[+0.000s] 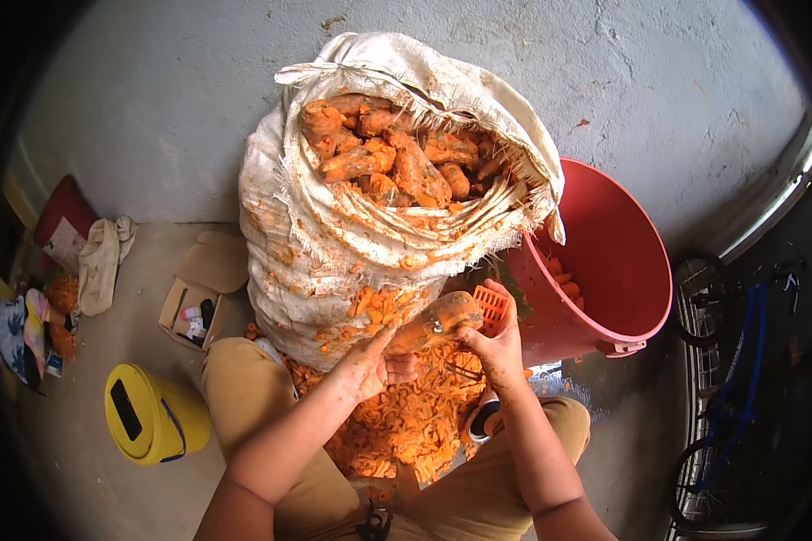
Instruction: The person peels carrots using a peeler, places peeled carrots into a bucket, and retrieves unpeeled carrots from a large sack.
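A large, dirt-marked carrot (436, 323) is held slantwise above my lap. My left hand (370, 365) supports its lower left end, with some fingers stretched out below it. At the other end, my right hand (499, 347) is closed around an orange slotted plastic peeler (492, 304), its thumb close against the carrot. Under both hands, a heap of orange peelings (397, 424) lies between my legs. Right in front stands a white woven sack (275, 225), its rim rolled open, full of unpeeled carrots (415, 171) and smeared with orange scraps.
To the right of the sack leans a big red bucket (618, 243) with several smooth orange carrots (564, 284) inside. A yellow lidded bucket (176, 415) and an open cardboard box (176, 302) of small items stand left. A bicycle (740, 388) is at far right.
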Action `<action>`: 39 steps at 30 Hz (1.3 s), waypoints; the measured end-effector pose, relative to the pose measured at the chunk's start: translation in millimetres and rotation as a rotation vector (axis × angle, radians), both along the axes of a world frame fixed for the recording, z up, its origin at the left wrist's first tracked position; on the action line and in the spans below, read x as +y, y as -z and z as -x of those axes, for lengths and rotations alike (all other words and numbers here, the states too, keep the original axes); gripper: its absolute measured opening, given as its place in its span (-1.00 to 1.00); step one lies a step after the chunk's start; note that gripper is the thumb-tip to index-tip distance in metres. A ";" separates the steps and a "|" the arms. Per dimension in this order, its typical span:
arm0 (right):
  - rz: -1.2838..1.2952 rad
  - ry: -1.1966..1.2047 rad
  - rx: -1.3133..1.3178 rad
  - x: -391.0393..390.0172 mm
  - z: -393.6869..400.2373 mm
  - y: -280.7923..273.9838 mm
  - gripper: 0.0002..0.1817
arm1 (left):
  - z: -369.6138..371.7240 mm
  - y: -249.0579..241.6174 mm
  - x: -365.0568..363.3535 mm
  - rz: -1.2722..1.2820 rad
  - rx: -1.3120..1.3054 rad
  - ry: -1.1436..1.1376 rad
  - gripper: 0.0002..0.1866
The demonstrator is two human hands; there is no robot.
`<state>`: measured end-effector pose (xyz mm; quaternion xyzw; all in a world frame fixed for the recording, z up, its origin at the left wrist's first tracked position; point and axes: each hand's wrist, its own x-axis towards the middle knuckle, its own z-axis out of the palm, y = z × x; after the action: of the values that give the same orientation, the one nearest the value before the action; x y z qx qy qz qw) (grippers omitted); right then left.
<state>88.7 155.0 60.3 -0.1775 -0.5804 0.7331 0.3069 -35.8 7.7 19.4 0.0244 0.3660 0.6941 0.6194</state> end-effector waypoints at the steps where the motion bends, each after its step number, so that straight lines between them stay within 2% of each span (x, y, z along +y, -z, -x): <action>1: -0.003 0.005 0.008 0.0 0.0 -0.6 -0.19 | 0.6 0.3 -0.1 -0.001 0.001 0.001 -0.59; 10: 0.016 0.021 0.040 -1.2 4.6 3.0 -0.17 | 2.6 1.1 -2.5 -0.010 -0.077 -0.062 -0.59; 17: 0.069 0.041 0.157 -5.8 9.9 15.8 -0.13 | 5.6 -12.9 -2.3 -0.065 -0.183 -0.065 -0.47; 23: 0.052 0.193 0.179 -20.5 15.2 13.1 -0.11 | 1.6 -19.6 -1.0 -0.171 -0.235 -0.171 -0.47; 24: -0.078 0.263 0.165 -22.6 15.9 18.0 -0.08 | -2.2 -20.7 0.0 -0.199 -0.245 -0.186 -0.47; 27: -0.244 0.296 0.199 -37.5 17.4 24.3 -0.04 | -14.0 -23.2 1.6 -0.297 -0.308 -0.149 -0.49; 28: -0.280 0.231 0.171 -41.3 15.7 23.7 0.05 | -16.7 -25.5 1.5 -0.335 -0.313 -0.135 -0.50; 29: -0.459 0.201 0.147 -43.1 13.9 24.7 0.05 | -17.9 -26.5 1.1 -0.374 -0.318 -0.120 -0.51; 32: -0.652 0.010 0.154 -48.1 10.5 23.8 0.02 | -9.9 -21.8 1.7 -0.402 -0.337 -0.159 -0.53; 35: -0.359 -0.128 0.220 -50.2 2.5 26.4 -0.01 | -6.0 -21.6 0.1 -0.363 -0.300 -0.206 -0.51; 36: -0.297 -0.094 0.272 -49.2 4.8 22.7 -0.11 | -3.2 -16.3 -0.2 -0.339 -0.280 -0.199 -0.50; 37: -0.437 0.095 0.120 -48.1 5.2 13.6 -0.27 | -0.7 -12.7 -1.2 -0.315 -0.261 -0.192 -0.50; 38: -0.236 0.161 0.087 -46.8 6.8 6.1 -0.35 | 1.4 -10.9 -2.7 -0.332 -0.351 -0.162 -0.44; 39: -0.034 0.226 0.052 -43.7 8.3 1.6 -0.43 | 1.2 -10.5 -3.9 -0.326 -0.237 -0.111 -0.38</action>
<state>80.5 111.3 58.7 -0.2173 -0.5610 0.6881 0.4056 -36.9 3.8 29.9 0.0224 0.1739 0.7751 0.6070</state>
